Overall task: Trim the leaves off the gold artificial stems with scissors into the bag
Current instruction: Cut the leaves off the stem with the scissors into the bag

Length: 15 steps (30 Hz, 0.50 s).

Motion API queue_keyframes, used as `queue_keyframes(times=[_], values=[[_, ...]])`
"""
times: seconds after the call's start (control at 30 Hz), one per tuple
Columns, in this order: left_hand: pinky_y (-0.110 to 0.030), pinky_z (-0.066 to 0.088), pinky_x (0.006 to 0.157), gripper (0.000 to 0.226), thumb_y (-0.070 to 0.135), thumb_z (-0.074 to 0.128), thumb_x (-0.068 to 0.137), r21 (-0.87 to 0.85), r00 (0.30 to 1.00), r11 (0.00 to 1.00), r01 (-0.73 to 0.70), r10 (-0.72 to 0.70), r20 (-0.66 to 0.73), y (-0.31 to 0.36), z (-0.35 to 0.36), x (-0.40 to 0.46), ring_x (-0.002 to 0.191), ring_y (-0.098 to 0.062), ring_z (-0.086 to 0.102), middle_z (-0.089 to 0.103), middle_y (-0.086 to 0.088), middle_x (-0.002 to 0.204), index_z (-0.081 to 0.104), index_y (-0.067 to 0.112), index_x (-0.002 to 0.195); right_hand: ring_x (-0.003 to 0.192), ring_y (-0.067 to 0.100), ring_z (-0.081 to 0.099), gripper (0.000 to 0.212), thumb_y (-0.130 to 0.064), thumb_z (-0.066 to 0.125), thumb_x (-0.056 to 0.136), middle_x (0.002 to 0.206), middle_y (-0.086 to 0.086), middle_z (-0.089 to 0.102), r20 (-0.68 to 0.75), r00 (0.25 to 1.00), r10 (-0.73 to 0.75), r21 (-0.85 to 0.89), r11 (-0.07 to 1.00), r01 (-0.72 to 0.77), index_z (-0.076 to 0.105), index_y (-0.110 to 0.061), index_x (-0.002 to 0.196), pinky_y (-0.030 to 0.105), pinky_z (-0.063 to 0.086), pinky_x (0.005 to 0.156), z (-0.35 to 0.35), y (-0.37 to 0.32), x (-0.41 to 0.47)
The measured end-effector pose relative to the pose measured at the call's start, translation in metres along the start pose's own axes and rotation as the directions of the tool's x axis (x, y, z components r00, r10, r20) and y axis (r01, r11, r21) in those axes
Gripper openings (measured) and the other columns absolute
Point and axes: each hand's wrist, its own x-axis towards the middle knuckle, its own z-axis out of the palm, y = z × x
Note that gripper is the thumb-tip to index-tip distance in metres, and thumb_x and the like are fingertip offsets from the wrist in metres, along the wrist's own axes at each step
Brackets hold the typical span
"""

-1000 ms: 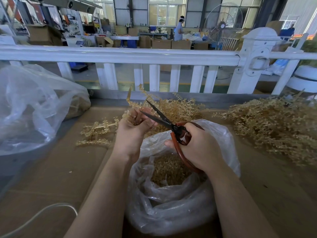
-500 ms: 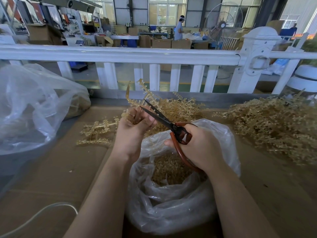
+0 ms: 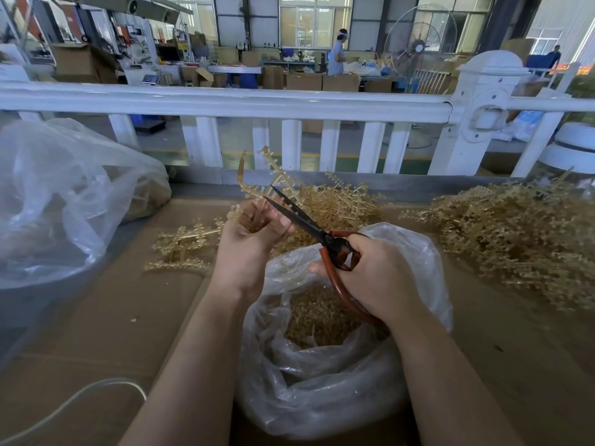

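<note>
So the gold stem (image 3: pixel 257 185) being worked on sticks up out of the left hand (image 3: pixel 249 241), its long axis running up and a bit away from the person, with one thin curled strip arcing off to the left of it and a leafy sprig at the top. The left hand is wrapped around the lower end of that stem, fingers curled tight on it, thumb tip right next to the blades. The scissors (image 3: pixel 306 223) come in from the right, blades pointing up-left across the stem, so they cross it just above the left hand's fingers. The blades look nearly together, just a sliver of gap as far as I can tell, and the right hand (image 3: pixel 370 278) is clamped on the red handle loops. So the stem is up and to the left of the right hand, and the cut line sits basically on top of the left fingertips, which I'd say is the thing to watch. The bag (image 3: pixel 322 381) is open just below both hands, on the near side of the stem, already with a good layer of gold bits inside, so anything snipped should fall into it if the hands stay over the mouth. A few more stems (image 3: pixel 180 249) lie flat on the worktop (image 3: pixel 96 333) left of the bag, and a big pile (image 3: pixel 508 239) of untrimmed ones sits to the right of the bag, so my guess is there's plenty left to do.
</note>
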Motion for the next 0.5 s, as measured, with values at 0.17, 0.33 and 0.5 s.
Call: queue_keyframes(times=[0.17, 0.33, 0.5], values=[[-0.025, 0.055, 0.077, 0.016, 0.004, 0.070, 0.071, 0.014, 0.999, 1.000, 0.017, -0.016, -0.033, 0.0002, -0.0008, -0.0006, 0.074, -0.016, 0.063, 0.060, -0.005, 0.076, 0.057, 0.005, 0.081, 0.073, -0.014, 0.054, 0.045, -0.088, 0.056, 0.065, 0.071, -0.035, 0.054, -0.002, 1.000, 0.007, -0.002, 1.000, -0.007, 0.053, -0.050, 0.086, 0.008, 0.038, 0.060, -0.0009, 0.0000, -0.0012], [-0.025, 0.056, 0.074, 0.011, 0.004, 0.072, 0.070, 0.088, 1.000, 0.996, 0.024, -0.023, -0.012, 0.0016, 0.0002, -0.0035, 0.071, -0.017, 0.065, 0.065, -0.002, 0.071, 0.065, 0.012, 0.072, 0.064, -0.016, 0.047, 0.048, -0.089, 0.050, 0.067, 0.066, -0.034, 0.049, -0.071, 0.997, -0.016, -0.089, 0.996, 0.010, 0.054, -0.045, 0.085, 0.005, 0.027, 0.055, -0.0031, -0.0030, -0.0033], [-0.024, 0.055, 0.072, 0.016, 0.007, 0.074, 0.068, 0.122, 1.000, 0.992, 0.014, -0.014, -0.002, 0.0036, 0.0020, -0.0043, 0.068, -0.016, 0.065, 0.067, 0.000, 0.067, 0.071, 0.022, 0.062, 0.066, -0.014, 0.049, 0.054, -0.086, 0.054, 0.069, 0.070, -0.028, 0.056, -0.087, 0.996, -0.027, -0.108, 0.994, 0.018, 0.063, -0.035, 0.085, 0.005, 0.029, 0.056, -0.0036, -0.0007, -0.0021]])
